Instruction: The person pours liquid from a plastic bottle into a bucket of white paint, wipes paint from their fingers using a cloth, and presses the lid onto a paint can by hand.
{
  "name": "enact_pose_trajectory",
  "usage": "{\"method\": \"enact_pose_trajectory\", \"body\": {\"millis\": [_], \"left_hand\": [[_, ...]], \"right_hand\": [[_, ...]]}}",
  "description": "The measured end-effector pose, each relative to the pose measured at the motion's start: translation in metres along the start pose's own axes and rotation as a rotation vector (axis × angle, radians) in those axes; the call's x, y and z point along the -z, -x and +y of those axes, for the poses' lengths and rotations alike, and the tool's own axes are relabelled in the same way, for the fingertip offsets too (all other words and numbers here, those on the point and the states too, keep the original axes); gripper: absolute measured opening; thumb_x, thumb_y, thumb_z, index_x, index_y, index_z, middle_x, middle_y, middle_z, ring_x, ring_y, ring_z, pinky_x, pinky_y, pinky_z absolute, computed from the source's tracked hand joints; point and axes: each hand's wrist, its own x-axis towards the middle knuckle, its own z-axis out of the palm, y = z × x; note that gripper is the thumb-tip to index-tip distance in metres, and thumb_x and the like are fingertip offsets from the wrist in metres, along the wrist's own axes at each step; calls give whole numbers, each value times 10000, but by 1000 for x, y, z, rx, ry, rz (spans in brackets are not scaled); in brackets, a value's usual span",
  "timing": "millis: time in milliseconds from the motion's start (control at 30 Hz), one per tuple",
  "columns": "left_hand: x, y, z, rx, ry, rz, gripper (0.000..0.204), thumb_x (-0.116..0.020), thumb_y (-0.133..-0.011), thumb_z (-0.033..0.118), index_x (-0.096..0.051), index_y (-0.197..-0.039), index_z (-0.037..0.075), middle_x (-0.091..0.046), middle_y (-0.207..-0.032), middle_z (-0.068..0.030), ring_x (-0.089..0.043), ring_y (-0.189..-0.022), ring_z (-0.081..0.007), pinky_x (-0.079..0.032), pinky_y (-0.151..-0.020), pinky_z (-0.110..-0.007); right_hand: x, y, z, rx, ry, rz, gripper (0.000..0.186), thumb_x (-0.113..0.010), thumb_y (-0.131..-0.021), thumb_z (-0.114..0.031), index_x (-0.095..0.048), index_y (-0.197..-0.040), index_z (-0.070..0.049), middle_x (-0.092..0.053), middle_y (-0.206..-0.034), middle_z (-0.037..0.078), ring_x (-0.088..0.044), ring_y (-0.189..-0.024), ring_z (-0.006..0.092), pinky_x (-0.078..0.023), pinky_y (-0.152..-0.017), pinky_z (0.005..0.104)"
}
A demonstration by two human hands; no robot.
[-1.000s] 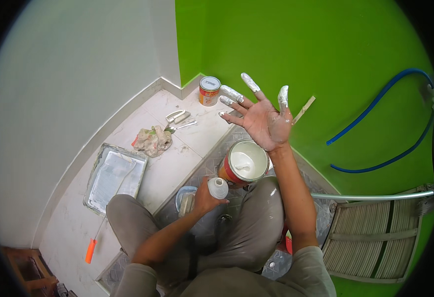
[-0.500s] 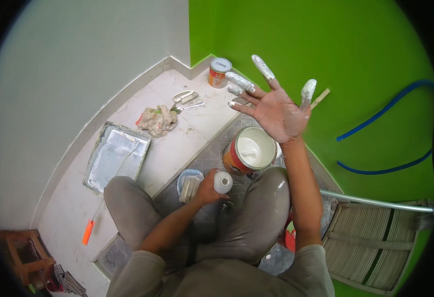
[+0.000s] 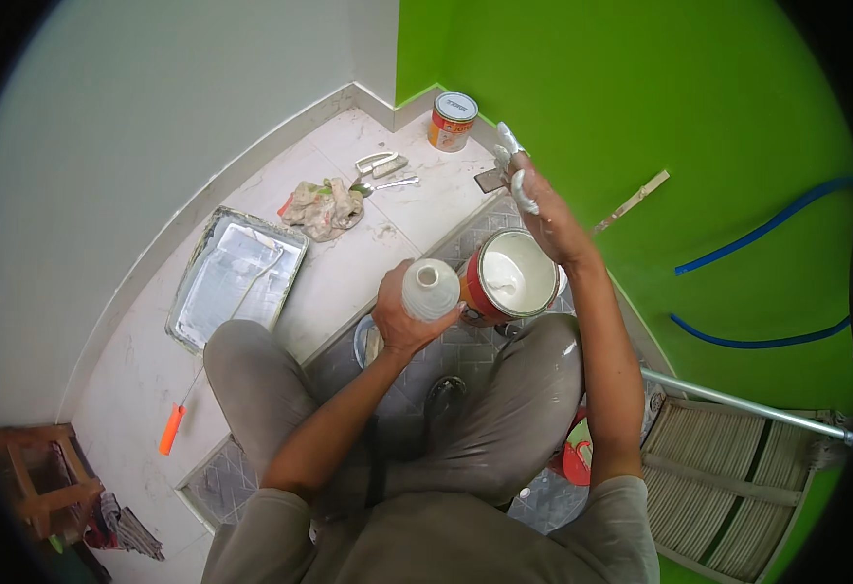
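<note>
My left hand is wrapped round a pale, translucent plastic bottle, which has no cap on its mouth. Beside the bottle stands an orange-and-red paint can, open at the top, with white paint inside. My right hand is raised beyond that can, its fingers stretched out and coated in white paint; it holds nothing. Past its fingertips, a small dark flat object lies at the step's edge. A bluish container is partly hidden under my left forearm.
On the pale step sit a roller tray with an orange-handled roller, a stained rag, a spoon-like tool and a lidded can. To the right are a metal pole, a slatted panel and blue hoses.
My left hand has lifted the bottle up and forward, nearer the paint can. The right hand has turned from palm-up spread to edge-on, its fingers closer together.
</note>
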Motion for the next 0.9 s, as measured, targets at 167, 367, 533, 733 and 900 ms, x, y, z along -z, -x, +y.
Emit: {"method": "enact_pose_trajectory", "body": {"millis": [167,367,533,733,900], "left_hand": [[15,-45,29,-137,-5,45,850,-950,-537,342,-611,-1251,28,-675,-1086,-147,-679,-1000,-337,-562,-850,-434],[24,-61,41,-189,-51,68,827,-920,-539,362,-626,-1242,41,-669,-1052,-135,-677,-962,-320,-571,-784,-429],[27,-63,40,-178,-66,95,818,-922,-535,355,-631,-1235,46,-666,-1033,-128,-676,-935,-319,-567,-766,-431],[30,-65,34,-192,-92,100,798,-923,-531,348,-636,-1218,59,-664,-1000,-120,-677,-904,-316,-564,-738,-426],[29,-65,33,-196,-115,77,851,-922,-532,438,-636,-1226,36,-645,-1004,-114,-672,-917,-307,-565,-730,-431]], "right_hand": [[-20,-7,12,-125,504,-58,1189,-676,-875,-649,-108,-1579,122,-129,-1640,355,-87,-1560,420,-126,-1266,455],[-33,-13,10,-253,681,-158,1202,-683,-881,-618,-35,-1590,105,-84,-1661,332,-50,-1572,401,-91,-1277,437],[-32,-15,5,-299,650,-188,1266,-722,-837,-630,-23,-1587,113,-54,-1662,338,-16,-1575,400,-74,-1279,434],[-30,-14,10,-286,560,-133,1446,-781,-708,-705,-1,-1552,172,-67,-1619,406,-8,-1546,491,-73,-1270,493],[-25,-15,15,-362,532,-97,1387,-813,-758,-584,67,-1585,99,2,-1668,334,21,-1580,374,-45,-1277,408]]}}
